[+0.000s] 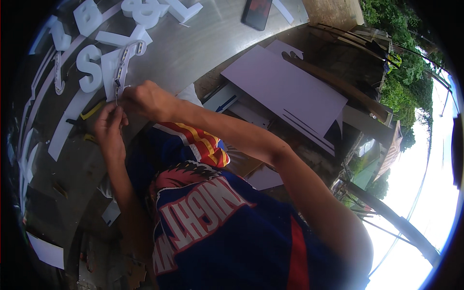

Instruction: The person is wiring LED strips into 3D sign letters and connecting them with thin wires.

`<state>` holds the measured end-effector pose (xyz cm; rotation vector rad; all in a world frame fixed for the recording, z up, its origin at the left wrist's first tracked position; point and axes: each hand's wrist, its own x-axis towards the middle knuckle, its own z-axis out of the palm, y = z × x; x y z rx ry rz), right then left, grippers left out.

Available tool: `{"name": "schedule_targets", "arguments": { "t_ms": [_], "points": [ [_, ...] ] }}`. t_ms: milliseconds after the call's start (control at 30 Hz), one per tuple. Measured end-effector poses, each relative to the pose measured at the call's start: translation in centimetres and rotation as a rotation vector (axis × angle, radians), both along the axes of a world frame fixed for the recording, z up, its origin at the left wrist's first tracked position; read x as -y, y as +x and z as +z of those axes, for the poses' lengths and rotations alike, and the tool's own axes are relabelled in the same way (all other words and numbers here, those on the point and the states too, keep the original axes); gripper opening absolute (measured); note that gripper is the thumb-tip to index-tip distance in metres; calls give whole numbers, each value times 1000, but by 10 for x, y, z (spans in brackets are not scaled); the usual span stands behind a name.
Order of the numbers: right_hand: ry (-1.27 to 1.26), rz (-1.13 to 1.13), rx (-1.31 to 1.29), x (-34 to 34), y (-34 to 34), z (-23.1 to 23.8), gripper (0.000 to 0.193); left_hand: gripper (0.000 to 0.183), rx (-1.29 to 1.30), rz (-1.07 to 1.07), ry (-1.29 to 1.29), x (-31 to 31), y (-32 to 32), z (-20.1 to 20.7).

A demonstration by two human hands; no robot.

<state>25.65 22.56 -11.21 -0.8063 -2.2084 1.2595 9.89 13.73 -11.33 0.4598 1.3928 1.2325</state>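
A white letter-shaped piece [110, 67] lies at the near edge of the metal table, and an LED strip [123, 63] runs along it with a hooked upper end. From the strip's lower end a thin wire [116, 100] hangs down between my hands. My left hand [110, 125] is closed, thumb and fingers pinched at the wire's end. Just to the right, my right hand [149, 100] is closed with bent fingers beside the strip's lower end; what its fingertips grip is hidden. A yellow-handled tool [92, 111] lies beside my left hand.
White cut-out letters, including an S-shaped one [89, 68] and an ampersand [144, 12], stand on the metal table [193, 46]. A dark phone [256, 13] lies at the far edge. White sheets [285, 92] are stacked to the right. Curved white strips [70, 123] lie at the left.
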Motion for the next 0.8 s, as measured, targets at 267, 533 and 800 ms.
{"name": "schedule_targets", "arguments": {
  "t_ms": [267,533,800],
  "points": [
    [-904,-73,123,-11,4,15,25,19,-124,-19,-83,0,8,13],
    [-747,-91,3,-1,1,10,21,17,100,83,-28,1,5,6],
    [31,-125,-26,9,9,12,15,17,208,107,-53,1,2,8]
  ]
}}
